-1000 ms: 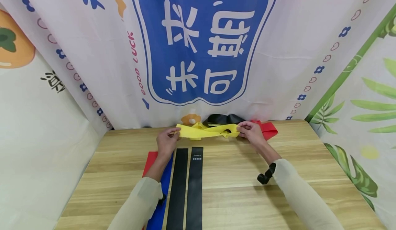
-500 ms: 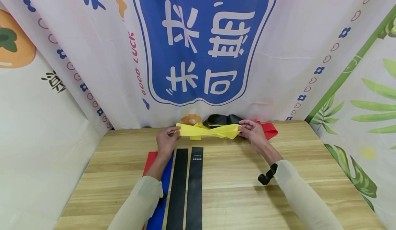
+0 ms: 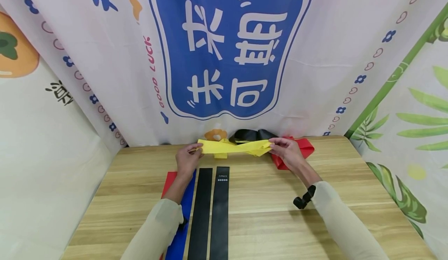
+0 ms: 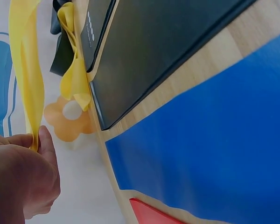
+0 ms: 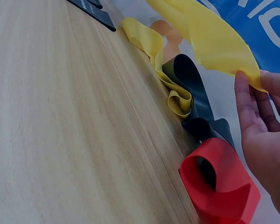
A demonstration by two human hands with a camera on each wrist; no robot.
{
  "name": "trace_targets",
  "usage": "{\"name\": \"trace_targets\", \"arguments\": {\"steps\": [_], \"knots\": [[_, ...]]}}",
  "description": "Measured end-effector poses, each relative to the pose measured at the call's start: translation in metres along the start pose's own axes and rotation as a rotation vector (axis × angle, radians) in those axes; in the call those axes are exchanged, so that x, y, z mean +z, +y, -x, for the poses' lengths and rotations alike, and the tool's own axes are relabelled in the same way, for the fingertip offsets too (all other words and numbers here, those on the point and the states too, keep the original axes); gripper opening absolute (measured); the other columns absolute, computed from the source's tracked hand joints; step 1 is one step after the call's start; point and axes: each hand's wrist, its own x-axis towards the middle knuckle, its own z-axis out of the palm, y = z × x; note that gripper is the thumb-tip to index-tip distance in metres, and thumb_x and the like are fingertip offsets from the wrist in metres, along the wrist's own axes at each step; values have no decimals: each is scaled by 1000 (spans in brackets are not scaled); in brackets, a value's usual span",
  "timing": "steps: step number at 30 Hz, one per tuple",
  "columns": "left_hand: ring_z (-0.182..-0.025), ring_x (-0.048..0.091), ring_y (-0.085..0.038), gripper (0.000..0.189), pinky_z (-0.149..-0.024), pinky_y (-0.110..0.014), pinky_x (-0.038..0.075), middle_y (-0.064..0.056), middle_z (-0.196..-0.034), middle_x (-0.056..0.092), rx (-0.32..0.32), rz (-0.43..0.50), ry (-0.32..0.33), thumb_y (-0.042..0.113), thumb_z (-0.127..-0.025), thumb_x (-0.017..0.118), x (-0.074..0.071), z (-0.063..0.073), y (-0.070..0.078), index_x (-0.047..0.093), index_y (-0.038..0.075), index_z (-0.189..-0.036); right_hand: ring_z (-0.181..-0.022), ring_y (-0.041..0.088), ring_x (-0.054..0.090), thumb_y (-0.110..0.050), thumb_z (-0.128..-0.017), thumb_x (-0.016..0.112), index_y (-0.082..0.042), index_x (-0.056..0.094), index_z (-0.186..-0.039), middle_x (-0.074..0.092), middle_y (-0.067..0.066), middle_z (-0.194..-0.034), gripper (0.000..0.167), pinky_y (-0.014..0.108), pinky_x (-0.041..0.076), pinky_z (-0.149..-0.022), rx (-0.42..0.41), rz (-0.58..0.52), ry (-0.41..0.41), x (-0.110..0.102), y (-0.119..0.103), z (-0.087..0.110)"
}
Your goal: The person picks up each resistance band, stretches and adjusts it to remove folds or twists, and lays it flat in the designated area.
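Note:
A yellow elastic exercise band (image 3: 227, 148) is stretched sideways above the table's back edge. My left hand (image 3: 187, 161) pinches its left end between thumb and fingers, as the left wrist view also shows at the band's lower end (image 4: 31, 102). At the other end, my right hand (image 3: 289, 153) pinches it between thumb and fingertips (image 5: 241, 86). The band is folded and slightly twisted toward the right. Behind and below it, a second yellow band (image 5: 149, 39) lies crumpled beside a looped black band (image 5: 196, 88) and a curled red band (image 5: 224, 182).
On the wooden table (image 3: 273, 213), two black bands (image 3: 200, 213) (image 3: 219, 213) lie flat side by side. Left of them are a blue band (image 3: 182, 229) and a red one (image 3: 170, 180), partly under my left forearm. A printed curtain (image 3: 140, 96) hangs right behind the back edge.
The held yellow band has gone from a twisted, open loop near my right hand to a flatter strip. The red band at the back now droops forward below my right hand.

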Motion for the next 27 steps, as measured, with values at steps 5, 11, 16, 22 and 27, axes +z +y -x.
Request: {"name": "trace_targets", "arguments": {"steps": [5, 11, 16, 22, 27], "knots": [[-102, 75, -34, 21, -88, -44, 62, -19, -128, 70, 0, -1, 2, -4, -97, 69, -1, 0, 0, 78, -3, -115, -99, 17, 72, 10, -96, 69, -4, 76, -116, 65, 7, -115, 25, 29, 61, -89, 3, -8, 2, 1, -1, 2], [-102, 75, -35, 21, -90, -48, 61, -19, -129, 69, 3, 0, 1, -4, -97, 69, -2, 0, -1, 78, -4, -116, -94, 16, 72, 13, -95, 70, -8, 77, -109, 65, 7, -107, 26, 28, 62, -86, -27, -13, 8, 3, -1, 4], [-104, 75, -36, 20, -92, -49, 61, -20, -127, 69, 16, 7, 10, -5, -98, 69, -3, 1, 0, 78, -4, -116, -88, 15, 74, 7, -95, 74, -8, 78, -105, 69, 5, -101, 19, 28, 63, -83, -46, 5, 51, 4, 1, 2], [-102, 75, -36, 20, -91, -50, 60, -20, -124, 69, 20, 12, 17, -5, -98, 70, -3, 2, 3, 78, -3, -116, -86, 14, 76, 6, -97, 71, -7, 76, -100, 71, 5, -98, 14, 29, 63, -83, -59, 8, 86, 6, 3, 1], [-100, 75, -35, 19, -90, -47, 61, -19, -121, 69, 33, 12, 22, -4, -98, 71, -4, 3, 4, 79, -3, -116, -87, 15, 76, 2, -98, 72, -8, 76, -100, 71, 5, -104, 11, 29, 63, -84, -44, -5, 100, 5, 4, 1]]}}
